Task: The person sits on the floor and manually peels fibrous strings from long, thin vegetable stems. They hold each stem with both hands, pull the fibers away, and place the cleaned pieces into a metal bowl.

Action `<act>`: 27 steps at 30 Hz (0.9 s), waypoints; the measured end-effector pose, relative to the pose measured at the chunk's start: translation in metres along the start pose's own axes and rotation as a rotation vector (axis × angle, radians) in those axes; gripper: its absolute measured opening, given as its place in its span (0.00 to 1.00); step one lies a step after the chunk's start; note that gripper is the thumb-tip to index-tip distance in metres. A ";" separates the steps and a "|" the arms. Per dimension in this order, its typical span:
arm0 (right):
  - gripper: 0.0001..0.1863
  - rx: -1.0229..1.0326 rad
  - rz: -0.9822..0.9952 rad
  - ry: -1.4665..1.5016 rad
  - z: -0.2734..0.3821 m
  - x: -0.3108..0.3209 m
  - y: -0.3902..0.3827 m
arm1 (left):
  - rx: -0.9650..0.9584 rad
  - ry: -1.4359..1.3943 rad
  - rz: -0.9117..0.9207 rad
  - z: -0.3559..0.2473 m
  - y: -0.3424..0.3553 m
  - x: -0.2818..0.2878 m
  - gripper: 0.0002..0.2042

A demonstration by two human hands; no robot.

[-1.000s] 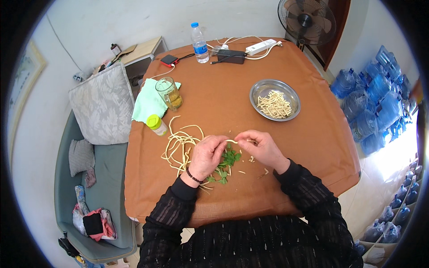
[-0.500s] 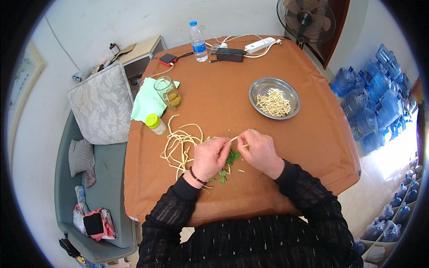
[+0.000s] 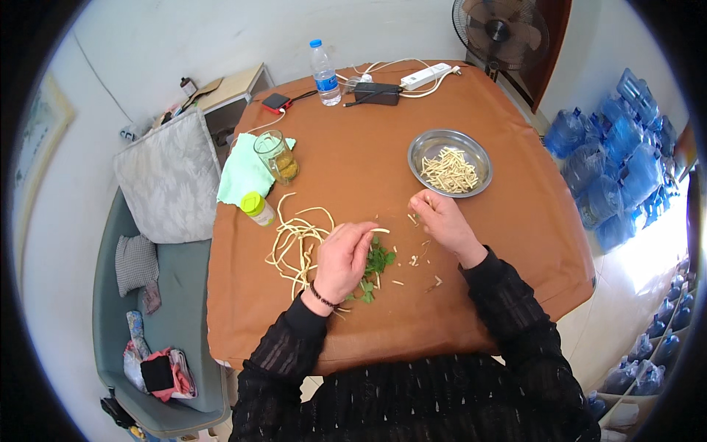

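My left hand is closed around a long pale bean, whose end sticks out past the fingertips. My right hand is curled in a pinch just below the metal bowl; short bean bits show at its fingers, partly hidden. Inside the bowl lies a heap of short broken bean pieces. Left of my left hand is a loose tangle of whole long beans. Green leaves lie between my hands, with small scraps scattered beside them.
A green-lidded jar and a glass mug on a mint cloth stand at left. Toward the back are a water bottle, a black adapter and a power strip. Blue water jugs fill the right side.
My right hand has parted from the left and moved right and up toward the bowl. My left hand stays near its place with the bean. More scraps show on the table.
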State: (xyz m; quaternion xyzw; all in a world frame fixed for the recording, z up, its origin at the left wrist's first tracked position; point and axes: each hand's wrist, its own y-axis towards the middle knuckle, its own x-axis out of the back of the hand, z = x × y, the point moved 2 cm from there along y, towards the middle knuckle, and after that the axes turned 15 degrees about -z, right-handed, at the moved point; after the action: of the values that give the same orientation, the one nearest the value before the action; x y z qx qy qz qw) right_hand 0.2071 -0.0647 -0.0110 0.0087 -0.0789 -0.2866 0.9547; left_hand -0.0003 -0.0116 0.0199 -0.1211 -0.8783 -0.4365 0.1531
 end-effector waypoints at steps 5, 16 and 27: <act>0.15 -0.368 0.319 0.462 -0.004 -0.026 -0.029 | 0.305 -0.057 0.131 0.014 -0.012 -0.010 0.13; 0.09 0.121 0.083 0.075 0.003 -0.028 -0.033 | 0.193 -0.070 0.114 0.019 -0.015 -0.012 0.10; 0.13 -0.092 0.235 0.162 -0.015 -0.021 -0.025 | 0.178 -0.033 0.060 0.021 -0.010 -0.006 0.04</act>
State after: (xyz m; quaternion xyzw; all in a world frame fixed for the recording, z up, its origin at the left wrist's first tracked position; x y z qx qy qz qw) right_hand 0.1785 -0.0752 -0.0300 -0.0213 0.0110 -0.1747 0.9843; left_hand -0.0019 -0.0009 -0.0014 -0.1406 -0.9119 -0.3499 0.1618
